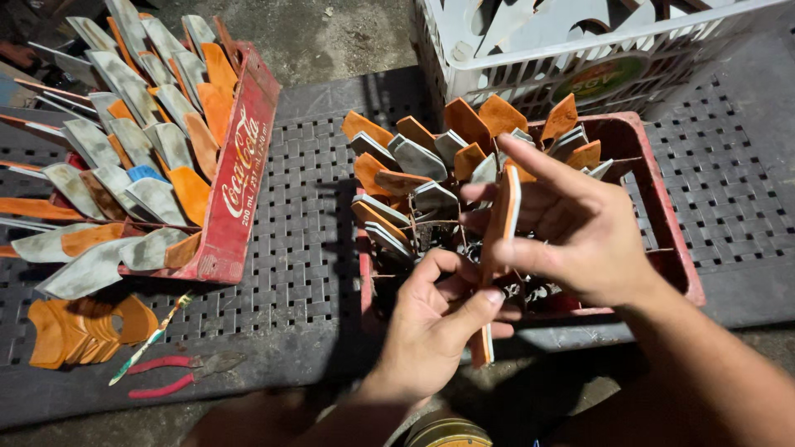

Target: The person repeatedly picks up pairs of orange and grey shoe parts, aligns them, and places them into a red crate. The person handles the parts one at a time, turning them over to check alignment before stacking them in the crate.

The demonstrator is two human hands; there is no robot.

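Head view: left hand (431,319) and right hand (571,228) both grip an orange-edged flat sole piece (497,257) upright above the red crate (671,223) of similar pieces.

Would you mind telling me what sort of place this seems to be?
Probably a small craft or shoe-part workshop. Both hands, left hand and right hand, hold a flat orange piece over a red crate packed with similar pieces; another full crate and red-handled pliers lie nearby.
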